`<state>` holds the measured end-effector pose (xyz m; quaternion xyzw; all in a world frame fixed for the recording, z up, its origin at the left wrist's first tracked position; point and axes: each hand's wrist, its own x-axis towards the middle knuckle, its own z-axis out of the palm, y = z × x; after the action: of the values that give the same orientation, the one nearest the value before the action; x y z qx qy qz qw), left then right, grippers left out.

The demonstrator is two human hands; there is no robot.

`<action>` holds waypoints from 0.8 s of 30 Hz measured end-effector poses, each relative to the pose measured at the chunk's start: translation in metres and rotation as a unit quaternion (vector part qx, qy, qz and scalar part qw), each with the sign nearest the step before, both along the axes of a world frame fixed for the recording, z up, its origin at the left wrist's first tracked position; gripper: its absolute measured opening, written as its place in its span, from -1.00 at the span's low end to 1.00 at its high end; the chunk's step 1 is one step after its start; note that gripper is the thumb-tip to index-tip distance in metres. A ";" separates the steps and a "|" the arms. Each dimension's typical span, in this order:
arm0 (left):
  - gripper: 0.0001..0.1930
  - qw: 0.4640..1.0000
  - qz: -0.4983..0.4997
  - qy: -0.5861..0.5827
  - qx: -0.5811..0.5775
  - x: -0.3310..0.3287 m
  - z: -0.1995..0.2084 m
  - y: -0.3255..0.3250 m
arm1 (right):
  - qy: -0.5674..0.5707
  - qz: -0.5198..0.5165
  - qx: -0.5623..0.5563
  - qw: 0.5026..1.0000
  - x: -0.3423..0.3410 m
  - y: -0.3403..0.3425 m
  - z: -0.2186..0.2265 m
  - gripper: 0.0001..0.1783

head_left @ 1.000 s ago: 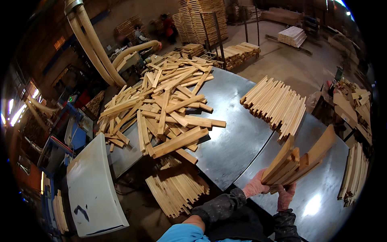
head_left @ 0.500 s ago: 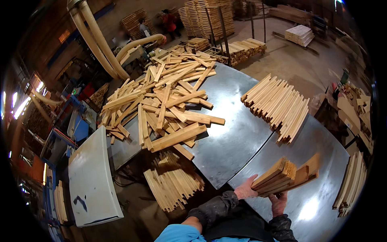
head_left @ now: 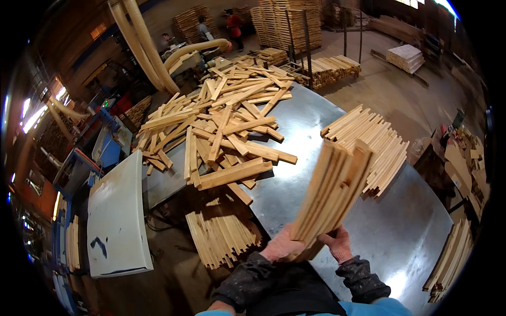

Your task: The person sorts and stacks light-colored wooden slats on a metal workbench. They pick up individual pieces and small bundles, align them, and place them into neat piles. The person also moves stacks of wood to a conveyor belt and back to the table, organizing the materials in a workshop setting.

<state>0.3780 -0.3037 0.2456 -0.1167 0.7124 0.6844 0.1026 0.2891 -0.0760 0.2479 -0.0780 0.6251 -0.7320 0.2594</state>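
Observation:
A bundle of several wooden slats [head_left: 329,192] stands tilted up over the metal table [head_left: 392,231], close in front of me. My left hand [head_left: 284,244], in a pinkish glove, is closed around its lower left side. On the lower right side, my right hand [head_left: 338,244] grips the same bundle, its thumb on the wood; some fingers are hidden behind it. Behind the bundle, a neat row of slats [head_left: 377,150] lies on the table, partly covered by it. A loose heap of slats [head_left: 221,121] spreads over the table's far left part.
Below the table at left sits a stack of slats [head_left: 219,237]. A white panel [head_left: 118,221] stands further left. More slats [head_left: 450,258] lie by the right edge. Hoses [head_left: 139,47], timber stacks [head_left: 290,23] and people [head_left: 233,29] are at the back.
The bundle has swung from lying low and slanting right to pointing upward, and has moved left. Both hands have moved left with it. The view has shifted slightly.

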 end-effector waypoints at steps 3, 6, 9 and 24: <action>-0.16 0.990 0.091 0.091 0.055 0.040 0.054 -0.034 | 0.021 0.056 -0.067 0.996 0.008 -0.059 -0.008 -0.42; -0.02 0.968 0.200 0.145 -0.053 0.106 0.042 -0.078 | 0.012 0.164 -0.003 0.986 0.038 -0.123 0.026 -0.41; 0.14 0.946 0.282 0.123 -0.105 0.182 0.065 -0.108 | 0.115 0.237 0.036 0.964 0.076 -0.185 0.030 -0.32; -0.09 0.839 0.520 0.137 0.086 0.586 0.105 -0.252 | 0.270 0.458 0.172 0.829 0.435 -0.451 0.087 -0.31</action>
<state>0.9640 -0.5554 0.3506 -0.3656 0.4922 0.7042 -0.3579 0.7244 -0.5270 0.3346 -0.5039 0.6786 -0.3592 0.3957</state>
